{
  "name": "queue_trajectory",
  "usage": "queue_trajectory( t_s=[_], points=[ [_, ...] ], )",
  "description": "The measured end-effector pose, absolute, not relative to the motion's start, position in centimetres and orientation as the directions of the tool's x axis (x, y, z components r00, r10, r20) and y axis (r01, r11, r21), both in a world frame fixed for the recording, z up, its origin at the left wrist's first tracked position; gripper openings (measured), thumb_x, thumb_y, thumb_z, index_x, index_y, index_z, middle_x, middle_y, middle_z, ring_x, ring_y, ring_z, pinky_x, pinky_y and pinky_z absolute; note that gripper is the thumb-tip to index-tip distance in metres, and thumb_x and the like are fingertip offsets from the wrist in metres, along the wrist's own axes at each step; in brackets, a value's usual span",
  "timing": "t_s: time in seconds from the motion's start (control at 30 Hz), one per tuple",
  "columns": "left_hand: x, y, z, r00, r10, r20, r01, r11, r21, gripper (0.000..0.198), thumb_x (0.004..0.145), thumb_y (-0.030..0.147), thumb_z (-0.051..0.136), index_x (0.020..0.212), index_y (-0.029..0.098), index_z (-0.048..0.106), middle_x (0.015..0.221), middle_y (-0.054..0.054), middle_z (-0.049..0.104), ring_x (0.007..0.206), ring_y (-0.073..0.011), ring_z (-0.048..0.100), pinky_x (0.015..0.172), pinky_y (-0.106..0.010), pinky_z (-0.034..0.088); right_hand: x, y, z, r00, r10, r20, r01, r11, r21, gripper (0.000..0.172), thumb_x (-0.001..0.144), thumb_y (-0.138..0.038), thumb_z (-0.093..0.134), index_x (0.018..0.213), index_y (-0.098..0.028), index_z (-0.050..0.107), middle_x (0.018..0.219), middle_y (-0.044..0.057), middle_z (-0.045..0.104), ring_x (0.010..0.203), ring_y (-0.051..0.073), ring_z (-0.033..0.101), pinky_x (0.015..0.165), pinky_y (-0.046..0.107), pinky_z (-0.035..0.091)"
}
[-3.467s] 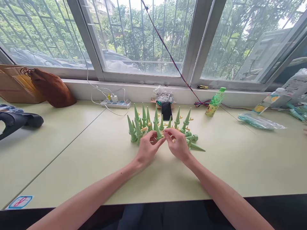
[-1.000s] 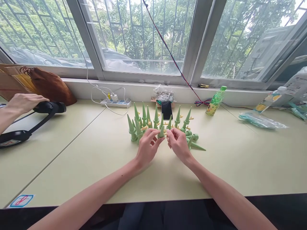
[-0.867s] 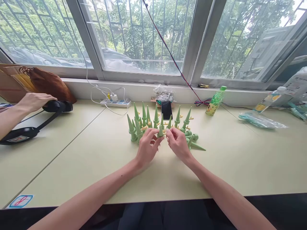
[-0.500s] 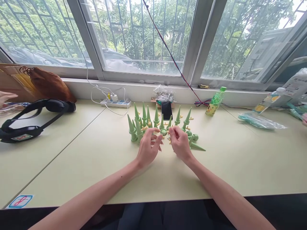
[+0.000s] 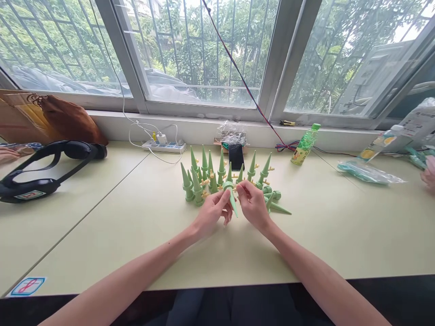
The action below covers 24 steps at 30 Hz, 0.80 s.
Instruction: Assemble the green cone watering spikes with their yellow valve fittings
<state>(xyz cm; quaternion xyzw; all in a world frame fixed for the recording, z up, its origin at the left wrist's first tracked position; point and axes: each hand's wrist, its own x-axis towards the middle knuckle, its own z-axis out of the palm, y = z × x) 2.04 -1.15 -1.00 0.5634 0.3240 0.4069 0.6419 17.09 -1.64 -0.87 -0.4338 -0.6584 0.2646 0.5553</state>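
A green spike (image 5: 232, 199) with a round collar points down toward me, held between the fingers of my left hand (image 5: 212, 210). My right hand (image 5: 253, 202) is pinched just right of the collar, where a small yellow piece shows at its fingertips; the fingers partly hide it. Several green spikes (image 5: 197, 186) stand upright beyond my hands, some with small yellow side pieces. To the right of my right hand, more green spikes and caps (image 5: 280, 208) lie on the table (image 5: 183, 258).
Behind the spikes lies a black phone (image 5: 236, 157). A green bottle (image 5: 306, 144), a plastic bag (image 5: 369, 172) and a clear bottle (image 5: 382, 142) are on the right. A black headset (image 5: 50, 170) and power strip (image 5: 166, 146) are left. Other people's hands show at both edges.
The spike in my left hand has tipped so its point now faces down toward me, and my left fingers have closed on it. The hand at the left edge has moved lower.
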Motion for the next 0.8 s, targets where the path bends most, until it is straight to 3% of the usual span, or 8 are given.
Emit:
queue_trajectory(
  t_s=[0.13,0.33,0.57,0.8],
  points=[
    [1.89,-1.12,-1.22,0.454,0.890,0.048,-0.119,0.007,0.993,0.043,0.090,0.056,0.053,0.078,0.015,0.053,0.062,0.000,0.054,0.046,-0.0095,0.051,0.042,-0.024,0.042,17.10,-1.65,-1.02,0.001,0.889,0.458,0.239,0.445,-0.863,0.031,0.097,-0.043,0.045,0.075,-0.021,0.046,0.062,-0.004,0.046,0.053,0.011,0.040,0.052,0.025,0.035],
    [1.69,-1.21,-1.38,0.413,0.895,0.166,0.016,-0.189,0.982,0.036,0.091,0.050,0.055,0.077,0.017,0.050,0.052,0.003,0.053,0.041,-0.0091,0.049,0.044,-0.023,0.041,17.12,-1.46,-1.18,0.004,0.910,0.414,0.232,0.402,-0.886,0.038,0.097,-0.048,0.045,0.070,-0.021,0.044,0.058,-0.005,0.038,0.051,0.011,0.036,0.049,0.025,0.031],
    [1.54,-1.01,-1.42,0.353,0.883,0.309,0.114,-0.369,0.923,0.028,0.086,0.045,0.064,0.084,0.018,0.058,0.064,0.002,0.055,0.047,-0.0087,0.047,0.045,-0.023,0.042,17.21,-1.34,-1.33,-0.019,0.914,0.406,0.236,0.399,-0.886,0.040,0.096,-0.048,0.046,0.067,-0.021,0.042,0.057,-0.004,0.040,0.051,0.011,0.036,0.048,0.025,0.030],
    [1.49,-0.98,-1.61,0.308,0.869,0.386,0.227,-0.462,0.857,0.024,0.090,0.041,0.059,0.083,0.018,0.060,0.068,0.001,0.053,0.050,-0.0080,0.047,0.045,-0.021,0.041,17.12,-1.42,-1.20,-0.021,0.917,0.398,0.266,0.389,-0.882,0.042,0.095,-0.049,0.046,0.065,-0.021,0.040,0.057,-0.003,0.041,0.051,0.011,0.037,0.049,0.026,0.031]
  ],
)
